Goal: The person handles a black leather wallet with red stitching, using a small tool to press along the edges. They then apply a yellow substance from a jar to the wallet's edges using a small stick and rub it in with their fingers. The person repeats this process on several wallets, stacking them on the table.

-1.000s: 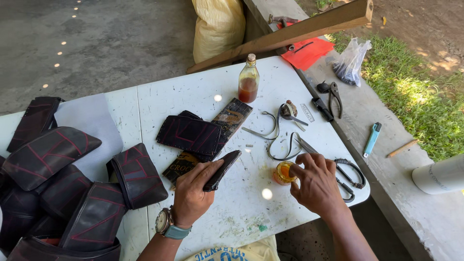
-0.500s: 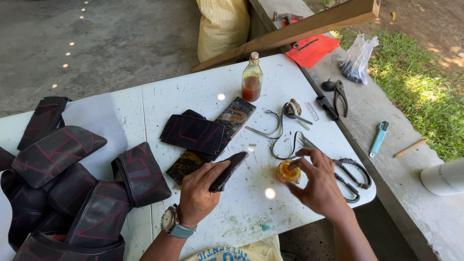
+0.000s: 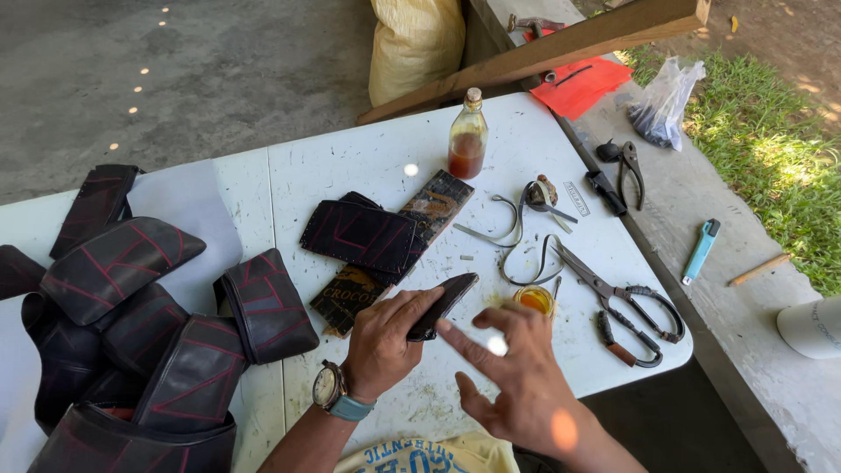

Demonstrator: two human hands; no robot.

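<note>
Head view: the left hand (image 3: pixel 381 337) has its grip shut around a small dark leather piece (image 3: pixel 445 302), pressing it flat on the white worktop (image 3: pixel 368 162). The right hand (image 3: pixel 517 385) is just beside that grip, fingers spread wide and holding nothing, with its pointing finger stretched toward the end of the leather piece.

Just past the right hand sits a little round cup (image 3: pixel 534 300) with yellow-orange stuff in it. Farther off, beyond both hands, stands a glass bottle (image 3: pixel 468 136), partly filled with reddish-brown liquid. Big scissors (image 3: pixel 618 298) lie to the right of the cup.

Above the left grip lies a dark stitched pouch (image 3: pixel 359 235) on top of a flat printed board (image 3: pixel 412 236), which it partly hides. A pile of dark bags (image 3: pixel 131 333) is far to the left, cut off by the edge. A clear plastic bag (image 3: pixel 663 101) sits far away; I cannot tell what is inside.
</note>
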